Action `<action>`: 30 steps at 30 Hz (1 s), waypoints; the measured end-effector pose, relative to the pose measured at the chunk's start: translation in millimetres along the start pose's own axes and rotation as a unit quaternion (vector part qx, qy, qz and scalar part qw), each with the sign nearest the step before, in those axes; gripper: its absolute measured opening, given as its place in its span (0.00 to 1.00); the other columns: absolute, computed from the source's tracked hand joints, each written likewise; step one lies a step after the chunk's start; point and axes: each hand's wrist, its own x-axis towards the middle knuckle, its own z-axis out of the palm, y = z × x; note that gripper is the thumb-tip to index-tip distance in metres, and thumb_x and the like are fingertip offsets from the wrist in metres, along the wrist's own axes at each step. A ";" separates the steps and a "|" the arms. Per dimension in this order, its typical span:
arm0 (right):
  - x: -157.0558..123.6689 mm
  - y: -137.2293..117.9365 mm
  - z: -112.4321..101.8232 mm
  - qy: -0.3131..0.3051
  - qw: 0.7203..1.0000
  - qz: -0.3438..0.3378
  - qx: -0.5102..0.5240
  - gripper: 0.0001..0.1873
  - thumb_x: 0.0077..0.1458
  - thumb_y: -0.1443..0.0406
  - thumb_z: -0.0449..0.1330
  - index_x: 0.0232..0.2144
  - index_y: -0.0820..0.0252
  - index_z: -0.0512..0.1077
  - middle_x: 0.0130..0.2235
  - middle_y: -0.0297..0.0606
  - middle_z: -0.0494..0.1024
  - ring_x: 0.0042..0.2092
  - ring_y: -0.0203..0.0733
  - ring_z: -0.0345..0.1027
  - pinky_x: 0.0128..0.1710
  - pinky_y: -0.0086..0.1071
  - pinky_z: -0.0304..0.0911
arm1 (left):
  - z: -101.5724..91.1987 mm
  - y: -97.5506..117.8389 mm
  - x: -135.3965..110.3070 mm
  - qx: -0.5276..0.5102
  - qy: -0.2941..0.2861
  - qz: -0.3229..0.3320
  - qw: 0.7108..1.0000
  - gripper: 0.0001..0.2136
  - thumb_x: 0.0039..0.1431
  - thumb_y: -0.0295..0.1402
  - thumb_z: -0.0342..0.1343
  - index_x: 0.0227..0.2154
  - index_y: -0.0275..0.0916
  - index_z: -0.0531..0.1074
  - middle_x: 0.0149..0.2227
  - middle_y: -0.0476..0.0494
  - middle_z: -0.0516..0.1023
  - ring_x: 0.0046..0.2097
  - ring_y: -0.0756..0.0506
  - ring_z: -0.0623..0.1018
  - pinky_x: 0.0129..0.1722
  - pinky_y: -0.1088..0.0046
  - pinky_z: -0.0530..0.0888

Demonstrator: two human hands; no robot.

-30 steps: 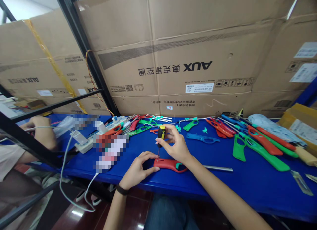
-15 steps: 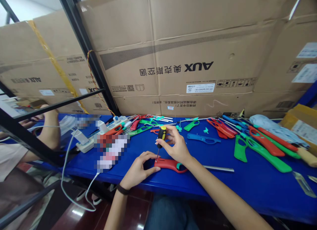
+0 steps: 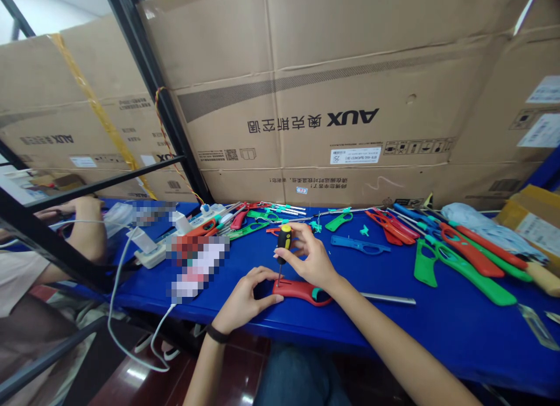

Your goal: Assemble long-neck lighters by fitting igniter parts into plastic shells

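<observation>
Evidently we were at a screwdriving step — our right hand [image 3: 311,256] pinched the screwdriver [image 3: 284,238], its tip on the red lighter handle [image 3: 300,290] beneath those fingers; our left hand [image 3: 244,300] gripped its end — turning likely called for steady downward pressure.

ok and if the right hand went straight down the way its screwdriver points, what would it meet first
Most likely the red casing: the screwdriver in the right hand points down at the end beside the left hand, its tip apparently there already, though exact contact is unclear.
</observation>
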 end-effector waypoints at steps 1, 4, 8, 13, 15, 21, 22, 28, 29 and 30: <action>-0.2 -0.8 -0.5 -0.009 1.000 -0.004 -0.007 0.22 0.52 0.60 0.62 0.47 0.51 0.60 0.39 0.35 0.74 0.34 0.39 0.74 0.30 0.31 0.73 | 0.1 -0.4 -0.1 0.000 0.000 0.001 1.000 0.14 0.51 0.37 0.63 0.41 0.41 0.74 0.44 0.43 0.76 0.48 0.42 0.73 0.53 0.63 0.67; -0.4 -2.8 -2.0 -0.029 0.999 -0.017 -0.024 0.22 0.51 0.60 0.63 0.48 0.51 0.61 0.40 0.35 0.74 0.35 0.39 0.74 0.31 0.32 0.73 | 0.2 -0.9 -0.4 -0.003 0.001 0.004 1.000 0.14 0.51 0.36 0.63 0.41 0.41 0.74 0.44 0.44 0.76 0.48 0.42 0.73 0.53 0.64 0.66; 0.0 -3.1 -2.6 -0.024 0.999 -0.025 -0.028 0.23 0.51 0.61 0.63 0.49 0.50 0.62 0.39 0.35 0.74 0.33 0.37 0.73 0.31 0.32 0.73 | -0.2 -0.3 -0.5 -0.004 -0.002 0.007 1.000 0.14 0.52 0.37 0.62 0.42 0.42 0.74 0.44 0.44 0.76 0.48 0.42 0.73 0.53 0.63 0.66; -0.8 -4.5 -0.8 0.011 1.000 -0.016 -0.010 0.23 0.51 0.60 0.63 0.47 0.51 0.62 0.39 0.36 0.74 0.35 0.39 0.74 0.30 0.32 0.74 | 0.3 -0.6 -0.8 -0.002 0.000 0.005 1.000 0.14 0.52 0.37 0.62 0.42 0.41 0.73 0.44 0.44 0.76 0.49 0.42 0.73 0.53 0.64 0.66; -1.8 -6.1 -0.1 0.009 1.000 -0.014 -0.010 0.23 0.50 0.60 0.63 0.47 0.52 0.62 0.38 0.36 0.75 0.35 0.40 0.74 0.30 0.33 0.74 | 0.7 -1.2 -1.0 -0.002 0.003 0.001 1.000 0.14 0.51 0.38 0.62 0.41 0.41 0.73 0.44 0.43 0.75 0.48 0.42 0.73 0.53 0.63 0.66; -4.1 -6.6 1.0 0.010 0.999 -0.025 -0.018 0.23 0.50 0.60 0.64 0.47 0.50 0.61 0.37 0.35 0.75 0.35 0.40 0.74 0.30 0.33 0.74 | 1.6 -3.1 -1.5 -0.006 0.008 0.000 1.000 0.14 0.51 0.37 0.63 0.41 0.40 0.73 0.44 0.43 0.75 0.48 0.42 0.73 0.52 0.63 0.67; -4.2 -5.8 1.1 0.008 0.999 -0.027 -0.019 0.23 0.50 0.60 0.64 0.48 0.50 0.61 0.37 0.35 0.75 0.35 0.40 0.74 0.30 0.34 0.74 | 1.7 -3.3 -1.6 -0.006 0.009 -0.001 1.000 0.14 0.51 0.38 0.63 0.41 0.41 0.73 0.44 0.43 0.75 0.48 0.42 0.73 0.52 0.63 0.67; -4.6 -3.5 1.1 -0.009 0.999 -0.033 -0.022 0.23 0.51 0.60 0.63 0.48 0.50 0.61 0.38 0.35 0.74 0.35 0.40 0.73 0.30 0.34 0.74 | 1.4 -4.1 -1.5 -0.003 0.008 -0.003 1.000 0.15 0.50 0.38 0.63 0.41 0.40 0.73 0.44 0.43 0.75 0.49 0.41 0.73 0.52 0.62 0.67; -4.8 -4.0 1.4 -0.009 0.999 -0.030 -0.020 0.23 0.51 0.60 0.63 0.47 0.50 0.60 0.38 0.35 0.74 0.36 0.40 0.73 0.29 0.33 0.73 | 1.3 -4.2 -1.5 -0.003 0.007 -0.002 1.000 0.15 0.50 0.37 0.63 0.41 0.40 0.73 0.44 0.43 0.75 0.49 0.41 0.73 0.52 0.62 0.67; -5.1 -4.7 2.1 -0.009 0.999 -0.026 -0.017 0.22 0.51 0.60 0.63 0.46 0.51 0.60 0.37 0.35 0.74 0.36 0.40 0.73 0.29 0.33 0.73 | 1.2 -4.3 -1.5 -0.004 0.008 -0.002 1.000 0.15 0.50 0.37 0.63 0.41 0.40 0.73 0.44 0.43 0.75 0.49 0.41 0.73 0.52 0.63 0.67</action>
